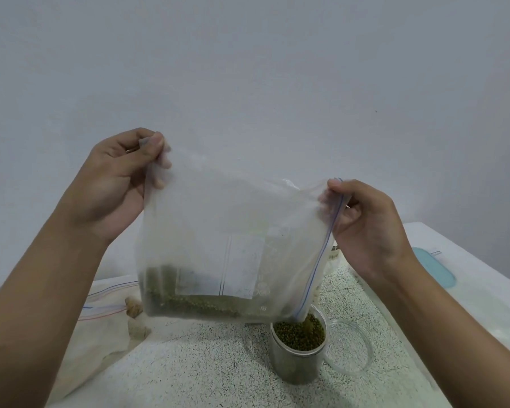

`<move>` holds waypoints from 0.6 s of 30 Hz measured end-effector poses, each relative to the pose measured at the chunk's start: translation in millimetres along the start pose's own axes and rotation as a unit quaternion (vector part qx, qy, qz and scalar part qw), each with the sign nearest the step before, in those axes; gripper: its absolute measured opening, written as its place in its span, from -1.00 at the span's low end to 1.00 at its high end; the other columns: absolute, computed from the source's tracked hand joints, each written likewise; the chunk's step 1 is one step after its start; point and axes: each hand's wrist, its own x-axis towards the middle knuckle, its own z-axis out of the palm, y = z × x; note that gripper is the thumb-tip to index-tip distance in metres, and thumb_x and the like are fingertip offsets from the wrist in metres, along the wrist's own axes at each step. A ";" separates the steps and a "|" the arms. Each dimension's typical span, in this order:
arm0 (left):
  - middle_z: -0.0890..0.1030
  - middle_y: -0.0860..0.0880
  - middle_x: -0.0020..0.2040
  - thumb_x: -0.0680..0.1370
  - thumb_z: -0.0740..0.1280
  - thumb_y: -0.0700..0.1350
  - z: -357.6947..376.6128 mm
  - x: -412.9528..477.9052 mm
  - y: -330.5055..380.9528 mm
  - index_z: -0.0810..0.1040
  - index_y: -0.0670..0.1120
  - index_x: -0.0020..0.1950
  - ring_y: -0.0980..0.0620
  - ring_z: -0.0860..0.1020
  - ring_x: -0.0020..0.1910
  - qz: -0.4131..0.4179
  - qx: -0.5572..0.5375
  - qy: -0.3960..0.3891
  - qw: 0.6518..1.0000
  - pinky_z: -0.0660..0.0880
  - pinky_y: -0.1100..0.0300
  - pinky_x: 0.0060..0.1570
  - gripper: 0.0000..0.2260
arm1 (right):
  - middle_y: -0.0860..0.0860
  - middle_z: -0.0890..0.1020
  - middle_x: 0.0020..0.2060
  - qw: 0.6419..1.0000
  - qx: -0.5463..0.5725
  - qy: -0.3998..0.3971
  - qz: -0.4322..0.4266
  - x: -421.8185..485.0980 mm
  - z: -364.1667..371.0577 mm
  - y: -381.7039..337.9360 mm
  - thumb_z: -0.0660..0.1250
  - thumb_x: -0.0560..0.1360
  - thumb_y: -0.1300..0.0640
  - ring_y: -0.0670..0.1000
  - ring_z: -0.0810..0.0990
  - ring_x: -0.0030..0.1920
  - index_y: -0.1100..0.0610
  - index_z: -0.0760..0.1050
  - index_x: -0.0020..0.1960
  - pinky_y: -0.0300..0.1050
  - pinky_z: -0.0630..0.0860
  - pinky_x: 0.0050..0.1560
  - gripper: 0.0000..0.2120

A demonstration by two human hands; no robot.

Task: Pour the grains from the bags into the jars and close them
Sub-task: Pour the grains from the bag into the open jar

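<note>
From the head camera, a see-through bag (pixel 218 216) hangs in the air between the two hands, above the speckled worktop (pixel 218 363).

The left hand (pixel 115 184) is at 10 o'clock from the middle of the bag. Its thumb and fingers pinch the bag's top corner there. The right hand (pixel 365 225) is at 2 o'clock from the middle of the bag, a bit lower than the left hand. It pinches the corner where the blue zip line starts. So both hands are closed on the bag.

The zip edge runs down the right side of the bag, from the right hand to the low corner at 5 o'clock. Green grains (pixel 195 304) lie along the bottom of the bag. Some grains fall out of that low corner into the jar (pixel 298 357).

The jar stands upright on the worktop, right under that corner, at 5 o'clock from the bag. It is almost full of green grains. It has no top on. A clear round lid (pixel 351 351) lies flat just beside the jar, at its 3 o'clock.

At 8 o'clock from the held bag, another bag (pixel 100 313) lies flat on the worktop. At 3 o'clock, past the right hand, a blue-green lid (pixel 436 269) lies on a white surface.
</note>
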 end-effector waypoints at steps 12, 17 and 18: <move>0.58 0.05 -0.27 0.60 0.32 -0.09 1.6 6.6 -2.4 0.66 0.02 -0.23 0.09 0.43 -0.37 -0.004 0.018 0.017 1.000 0.38 0.23 -0.18 -0.77 | 0.05 0.58 -0.34 1.000 0.000 0.006 -0.008 15.1 -3.0 4.8 0.43 0.34 0.28 -0.01 0.59 -0.27 0.20 0.59 -0.32 -0.18 0.46 -0.18 -0.92; 0.58 0.05 -0.27 0.60 0.32 -0.10 -1.5 7.0 -0.9 0.65 0.01 -0.23 0.10 0.43 -0.36 0.000 0.026 0.020 0.999 0.39 0.22 -0.17 -0.78 | 0.04 0.58 -0.36 1.000 0.002 0.004 -0.006 17.6 0.6 6.9 0.43 0.33 0.27 -0.02 0.58 -0.28 0.18 0.60 -0.36 -0.16 0.44 -0.16 -0.90; 0.58 0.06 -0.27 0.60 0.32 -0.10 -2.1 7.0 -0.2 0.65 0.01 -0.23 0.10 0.43 -0.35 0.000 0.026 0.021 0.999 0.39 0.23 -0.18 -0.78 | 0.05 0.58 -0.36 1.000 0.003 0.003 -0.005 18.0 1.3 7.7 0.42 0.35 0.28 -0.02 0.58 -0.28 0.19 0.59 -0.35 -0.16 0.43 -0.16 -0.89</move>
